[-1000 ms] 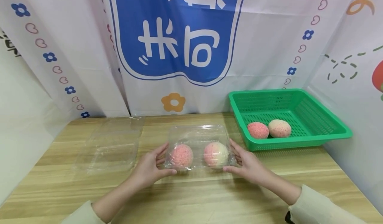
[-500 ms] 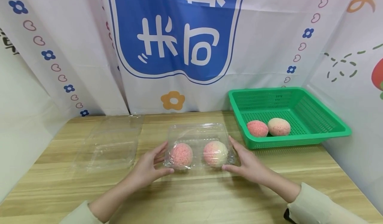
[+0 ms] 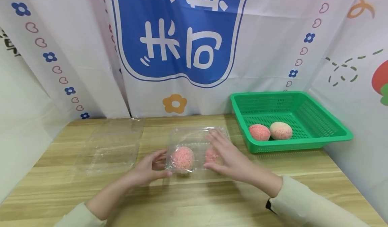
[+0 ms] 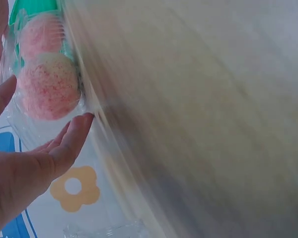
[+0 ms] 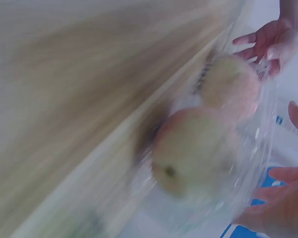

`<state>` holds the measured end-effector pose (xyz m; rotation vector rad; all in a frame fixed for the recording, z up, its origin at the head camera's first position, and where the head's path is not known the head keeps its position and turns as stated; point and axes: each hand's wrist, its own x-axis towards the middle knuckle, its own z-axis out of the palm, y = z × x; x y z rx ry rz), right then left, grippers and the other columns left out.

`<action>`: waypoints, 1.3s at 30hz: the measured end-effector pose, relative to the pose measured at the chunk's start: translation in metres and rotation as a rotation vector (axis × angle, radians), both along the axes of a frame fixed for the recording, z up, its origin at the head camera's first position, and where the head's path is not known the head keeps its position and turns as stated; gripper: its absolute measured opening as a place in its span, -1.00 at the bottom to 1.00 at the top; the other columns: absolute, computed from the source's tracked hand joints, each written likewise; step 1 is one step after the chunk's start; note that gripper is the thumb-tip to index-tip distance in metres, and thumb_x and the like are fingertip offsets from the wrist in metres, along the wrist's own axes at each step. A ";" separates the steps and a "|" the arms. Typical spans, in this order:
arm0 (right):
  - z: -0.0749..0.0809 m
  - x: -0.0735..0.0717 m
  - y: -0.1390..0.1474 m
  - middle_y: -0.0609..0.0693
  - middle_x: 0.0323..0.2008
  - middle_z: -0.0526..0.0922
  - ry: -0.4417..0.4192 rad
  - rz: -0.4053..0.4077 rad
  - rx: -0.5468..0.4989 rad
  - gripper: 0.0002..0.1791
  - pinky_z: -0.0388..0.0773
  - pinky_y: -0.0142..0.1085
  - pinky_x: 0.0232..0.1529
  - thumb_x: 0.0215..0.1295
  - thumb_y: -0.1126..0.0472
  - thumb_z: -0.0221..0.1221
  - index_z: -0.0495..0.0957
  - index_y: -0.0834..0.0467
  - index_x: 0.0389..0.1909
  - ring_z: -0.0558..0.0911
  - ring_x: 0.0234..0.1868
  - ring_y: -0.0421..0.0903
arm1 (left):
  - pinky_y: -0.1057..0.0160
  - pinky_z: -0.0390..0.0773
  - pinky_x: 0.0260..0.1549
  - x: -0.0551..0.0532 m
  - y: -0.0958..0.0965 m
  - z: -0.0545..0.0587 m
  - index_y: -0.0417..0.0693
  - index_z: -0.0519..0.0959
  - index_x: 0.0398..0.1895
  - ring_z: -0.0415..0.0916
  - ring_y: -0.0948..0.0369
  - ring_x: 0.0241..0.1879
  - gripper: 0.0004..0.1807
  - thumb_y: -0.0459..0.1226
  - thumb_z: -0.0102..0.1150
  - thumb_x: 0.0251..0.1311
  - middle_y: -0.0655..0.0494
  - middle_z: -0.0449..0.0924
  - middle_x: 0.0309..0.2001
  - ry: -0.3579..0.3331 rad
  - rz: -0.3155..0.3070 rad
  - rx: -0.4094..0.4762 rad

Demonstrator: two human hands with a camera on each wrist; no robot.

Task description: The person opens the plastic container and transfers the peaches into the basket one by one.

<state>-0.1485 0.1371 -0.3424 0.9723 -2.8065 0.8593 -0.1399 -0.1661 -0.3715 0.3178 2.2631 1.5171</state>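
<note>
Two peaches sit inside a clear plastic box point(image 3: 198, 138) on the worktop point(image 3: 197, 203); the left hand point(image 3: 147, 169) is at the box's left end, thumb and fingers spread wide, and the right hand point(image 3: 231, 158) is over its right half, fingers extended, firm contact not determinable for either. In the head view the right hand covers most of the right peach point(image 5: 191, 153), whereas the right wrist view exposes its pale side and one dark spot. Only the head view shows the green basket's point(image 3: 303, 144) two peaches.
</note>
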 end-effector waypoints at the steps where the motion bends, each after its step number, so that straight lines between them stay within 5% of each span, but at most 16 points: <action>1: 0.001 0.000 -0.007 0.10 0.59 -0.01 0.023 0.019 0.022 -0.06 0.03 0.23 0.46 0.22 -0.10 0.33 0.13 0.14 0.52 -0.09 0.59 0.23 | -0.07 0.57 0.12 0.000 -0.001 0.000 -0.33 0.02 0.51 0.37 -0.29 0.31 0.01 -0.26 0.43 0.11 -0.42 0.21 0.42 -0.018 -0.002 0.015; 10: 0.008 -0.003 -0.063 0.08 0.56 0.06 0.080 0.129 0.174 -0.10 0.02 0.09 0.52 0.25 -0.21 0.26 0.21 0.14 0.48 -0.04 0.59 0.18 | -0.05 0.59 0.09 -0.002 -0.004 0.004 -0.31 0.12 0.47 0.42 -0.25 0.27 -0.10 -0.25 0.39 0.15 -0.37 0.28 0.37 -0.086 -0.015 0.064; 22: 0.003 -0.011 -0.081 0.11 0.48 0.27 0.150 0.139 0.356 -0.08 0.36 -0.06 0.38 0.22 -0.18 0.31 0.22 0.19 0.47 0.26 0.50 0.16 | -0.03 0.57 0.14 -0.002 -0.004 0.001 -0.35 0.28 0.27 0.42 -0.25 0.28 -0.33 -0.31 0.37 0.16 -0.36 0.32 0.32 -0.106 -0.017 0.096; 25: 0.001 -0.010 -0.085 0.12 0.44 0.35 0.253 0.135 0.418 -0.16 0.50 -0.14 0.26 0.24 -0.14 0.28 0.29 0.22 0.42 0.34 0.46 0.13 | -0.03 0.58 0.12 -0.002 -0.003 0.000 -0.33 0.30 0.22 0.43 -0.24 0.26 -0.37 -0.32 0.38 0.15 -0.35 0.35 0.29 -0.113 -0.008 0.089; 31: -0.010 -0.005 -0.092 0.13 0.25 0.58 0.616 0.122 0.574 -0.35 0.47 -0.22 0.30 0.26 -0.10 0.15 0.48 0.23 0.25 0.55 0.31 0.04 | 0.03 0.62 0.06 -0.004 -0.002 -0.001 -0.33 0.32 0.15 0.52 -0.13 0.19 -0.43 -0.35 0.38 0.14 -0.30 0.43 0.21 -0.108 -0.014 0.079; 39: -0.026 -0.009 -0.089 0.10 0.07 0.71 0.909 0.136 0.486 -0.47 0.65 -0.32 0.00 0.36 -0.12 0.12 0.59 0.19 0.13 0.69 0.12 -0.01 | 0.03 0.62 0.06 -0.005 0.000 0.002 -0.31 0.34 0.10 0.54 -0.09 0.17 -0.46 -0.37 0.38 0.11 -0.24 0.47 0.17 -0.102 0.007 0.045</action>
